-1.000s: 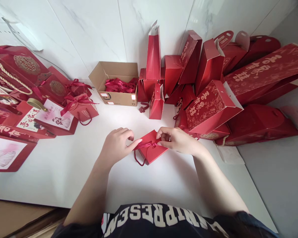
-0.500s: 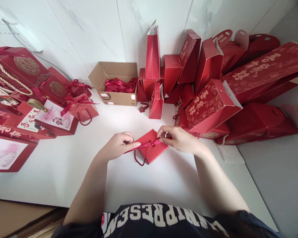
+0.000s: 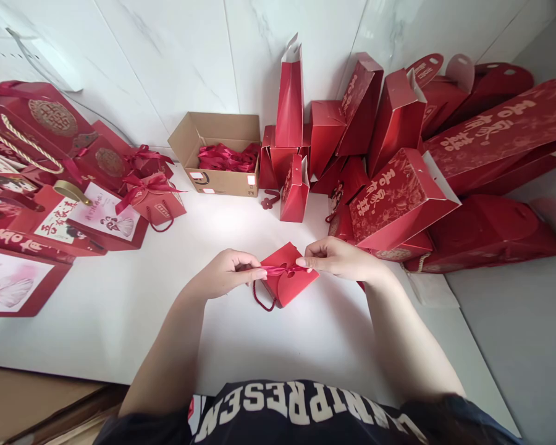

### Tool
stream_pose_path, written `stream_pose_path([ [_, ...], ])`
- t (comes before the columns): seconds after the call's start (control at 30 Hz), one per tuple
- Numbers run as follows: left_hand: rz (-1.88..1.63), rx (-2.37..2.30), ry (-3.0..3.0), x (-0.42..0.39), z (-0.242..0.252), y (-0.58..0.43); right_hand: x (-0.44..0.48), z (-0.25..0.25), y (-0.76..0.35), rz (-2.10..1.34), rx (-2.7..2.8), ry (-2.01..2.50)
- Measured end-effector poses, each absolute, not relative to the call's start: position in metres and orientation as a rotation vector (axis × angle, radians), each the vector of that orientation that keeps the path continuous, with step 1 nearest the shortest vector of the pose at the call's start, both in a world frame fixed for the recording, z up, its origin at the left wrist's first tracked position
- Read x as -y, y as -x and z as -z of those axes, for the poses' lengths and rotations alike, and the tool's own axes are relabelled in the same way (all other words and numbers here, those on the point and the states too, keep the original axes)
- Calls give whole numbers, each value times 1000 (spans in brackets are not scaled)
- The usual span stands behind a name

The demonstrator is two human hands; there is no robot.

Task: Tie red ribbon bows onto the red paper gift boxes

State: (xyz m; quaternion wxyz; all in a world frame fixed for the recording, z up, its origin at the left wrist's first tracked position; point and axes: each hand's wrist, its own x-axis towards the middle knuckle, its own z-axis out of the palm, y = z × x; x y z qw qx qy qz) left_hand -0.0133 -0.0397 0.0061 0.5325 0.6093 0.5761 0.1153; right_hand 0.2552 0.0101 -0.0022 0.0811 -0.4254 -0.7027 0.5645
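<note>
A small red box (image 3: 293,287) with a dark red cord handle lies on the white table in front of me. Across its top runs a red ribbon (image 3: 285,270), knotted near the middle. On the left side of the box, my left hand (image 3: 227,272) pinches one part of the ribbon between thumb and fingers. My right hand (image 3: 336,261) is closed on the ribbon at the box's right side, its fingertips close to the knot.
Behind the box stands an open cardboard carton (image 3: 229,182) holding red ribbons (image 3: 227,158). Decorated red gift boxes (image 3: 50,117) crowd the left, one small box (image 3: 160,201) wearing a bow. More red boxes (image 3: 398,198) fill the right and back.
Both hands still pinch the ribbon. The right fingers have shifted from a raised pose to a flatter one beside the knot, and the ribbon looks straighter. The view has moved slightly.
</note>
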Motion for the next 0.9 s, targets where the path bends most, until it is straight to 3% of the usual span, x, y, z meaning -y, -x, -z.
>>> stream_pose_path([
  [0.2, -413, -1252, -1552, 36, 2, 16, -13, 7, -253, -1874, 1999, 1178],
  [0.63, -283, -1014, -1545, 29, 6, 25, -15, 6, -258, -1700, 2044, 1321],
  [0.9, -334, -967, -1447, 25, 9, 29, -13, 9, -257, -1840, 1968, 1265],
])
